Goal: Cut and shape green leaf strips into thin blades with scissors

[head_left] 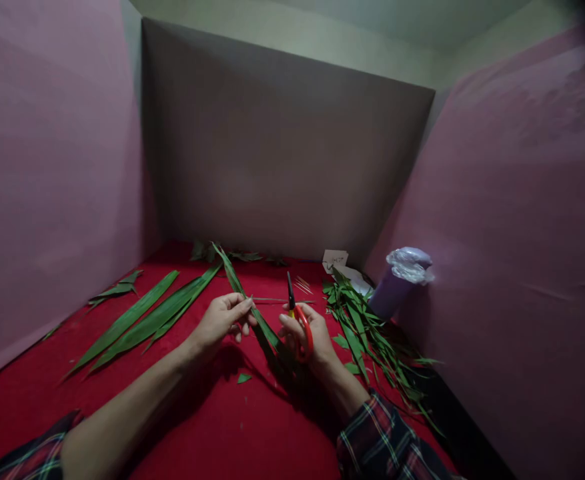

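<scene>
My left hand (227, 317) pinches a long, narrow green leaf (235, 277) between thumb and fingers. The leaf slants from the upper left down toward my right hand (312, 337), and its lower end runs into shadow. In my right hand are scissors (303, 330) with red handles and dark blades, their tips pointing up and away from me. The blades look closed and stand beside the leaf, apart from its upper part. Whether my right fingers also touch the leaf I cannot tell. A small green leaf scrap (244, 378) lies on the red cloth (212, 427) below.
Several long leaves (147, 320) lie at left. Thin wooden sticks (303, 285) and a thin rod (272, 300) lie beyond my hands. At right are a pile of cut leaves (367, 327), a purple container (397, 287) with plastic wrap and a white card (335, 258). Pink panels (512, 253) flank the cloth.
</scene>
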A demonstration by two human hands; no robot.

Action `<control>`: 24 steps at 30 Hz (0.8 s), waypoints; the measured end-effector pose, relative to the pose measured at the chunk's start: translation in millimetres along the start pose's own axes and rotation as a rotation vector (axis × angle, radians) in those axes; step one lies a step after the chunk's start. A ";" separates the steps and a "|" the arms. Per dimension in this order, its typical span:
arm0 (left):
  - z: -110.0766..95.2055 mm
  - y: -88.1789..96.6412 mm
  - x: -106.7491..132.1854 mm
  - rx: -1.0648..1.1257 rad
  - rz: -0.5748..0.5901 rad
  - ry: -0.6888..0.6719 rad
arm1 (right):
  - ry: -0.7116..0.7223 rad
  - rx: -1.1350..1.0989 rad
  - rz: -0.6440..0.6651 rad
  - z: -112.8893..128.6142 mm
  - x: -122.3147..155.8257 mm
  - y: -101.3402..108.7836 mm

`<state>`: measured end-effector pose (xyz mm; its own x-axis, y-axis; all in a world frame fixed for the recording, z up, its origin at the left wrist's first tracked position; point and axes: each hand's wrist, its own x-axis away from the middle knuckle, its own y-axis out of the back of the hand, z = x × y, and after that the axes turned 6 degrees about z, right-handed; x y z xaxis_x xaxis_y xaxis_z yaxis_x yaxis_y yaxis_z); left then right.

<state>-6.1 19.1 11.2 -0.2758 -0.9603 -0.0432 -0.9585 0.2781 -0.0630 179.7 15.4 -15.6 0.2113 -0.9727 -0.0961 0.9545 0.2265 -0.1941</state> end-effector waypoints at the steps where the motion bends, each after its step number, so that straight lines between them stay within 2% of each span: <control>1: -0.1 0.5 -0.4 0.008 0.002 -0.008 | -0.001 0.010 0.011 0.0 0.6 -1.0; 9: -4.9 1.4 0.2 -0.021 -0.012 -0.087 | 0.025 0.076 0.055 -5.4 1.3 -5.3; 24: -0.2 -3.5 3.2 0.014 0.075 -0.164 | 0.156 0.097 0.123 -14.5 9.8 -15.0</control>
<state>-3.7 15.0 11.5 -0.3296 -0.9205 -0.2101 -0.9344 0.3499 -0.0670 164.4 3.2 -27.8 0.2997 -0.9167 -0.2643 0.9409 0.3298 -0.0770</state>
